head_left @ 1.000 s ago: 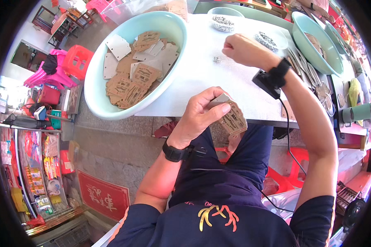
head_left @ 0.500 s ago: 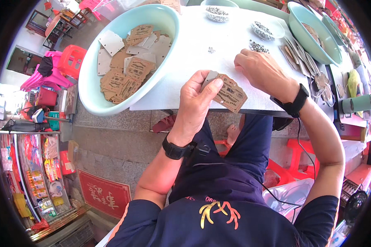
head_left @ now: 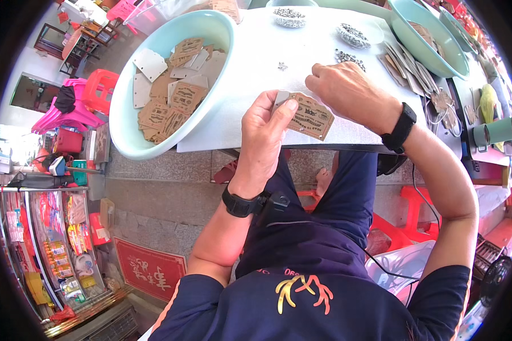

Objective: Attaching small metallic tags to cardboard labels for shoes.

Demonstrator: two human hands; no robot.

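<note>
Cardboard tag lies pinched in the left hand at the table edge, long axis slanting right toward the right hand, which rests curled just above it.

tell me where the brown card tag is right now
In the head view the brown card tag sits centre, pinched in the left hand at the white table's near edge, right hand touching it.

I see open table between the big tag-filled basin on my left and both hands | small metal bits lie mid-gap | bowls of fittings block the far edge | stacked tags and second basin crowd my right
</note>
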